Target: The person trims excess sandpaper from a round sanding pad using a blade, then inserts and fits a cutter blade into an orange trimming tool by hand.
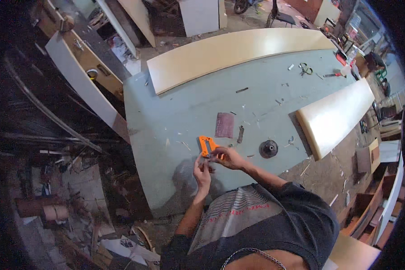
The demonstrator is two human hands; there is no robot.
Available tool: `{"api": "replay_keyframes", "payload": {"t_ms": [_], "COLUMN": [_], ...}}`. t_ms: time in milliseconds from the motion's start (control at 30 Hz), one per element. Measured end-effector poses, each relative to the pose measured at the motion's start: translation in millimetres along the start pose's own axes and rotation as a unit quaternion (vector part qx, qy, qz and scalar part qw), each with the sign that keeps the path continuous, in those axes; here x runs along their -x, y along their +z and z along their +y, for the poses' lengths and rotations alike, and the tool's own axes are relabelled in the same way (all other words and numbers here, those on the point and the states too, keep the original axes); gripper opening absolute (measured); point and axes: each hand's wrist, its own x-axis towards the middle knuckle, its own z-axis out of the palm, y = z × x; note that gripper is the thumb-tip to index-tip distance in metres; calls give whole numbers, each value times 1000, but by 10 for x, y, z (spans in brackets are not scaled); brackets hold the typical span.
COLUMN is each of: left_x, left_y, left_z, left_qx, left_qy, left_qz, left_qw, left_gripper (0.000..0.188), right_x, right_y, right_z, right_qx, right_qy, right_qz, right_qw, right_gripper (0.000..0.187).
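Fingers [197, 162] of the left hand [203, 177] and right hand [231, 158] curl at the orange tool [203, 147] over the desk [166, 171]; whether pinching it, I cannot tell. It looks stiff, light, best gripped mid-body. Beyond lies a reddish sheet [225, 125].

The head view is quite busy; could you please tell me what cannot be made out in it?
- Head view: part of the orange tool, hidden by the right hand.
- Head view: whether the left hand pinches anything; its fingers hide this.
- Head view: the far wheel's top, cut off by the upper edge.
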Motion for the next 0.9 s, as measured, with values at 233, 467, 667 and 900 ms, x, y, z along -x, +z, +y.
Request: {"api": "replay_keyframes", "payload": {"t_ms": [233,467,667,900], "left_x": [174,-183,-534,-782], "left_y": [128,-140,-398,-306], "left_z": [188,-119,-668,-509], "left_qx": [119,-49,-172,-203], "left_qy": [-90,-30,-25,-130], "left_qz": [-105,-57,-67,-151], "left_qw": [983,997,982,959], "left_gripper": [47,55,66,61], "right_x": [288,346,462,517], "right_y": [123,113,311,425], "right_z": [128,455,624,601], "right_qx": [-89,-93,143,175], "right_qy": [17,77,23,41], "right_qz": [34,187,161,185], "right_qw": [995,975,976,966], "right_gripper": [27,22,28,28]}}
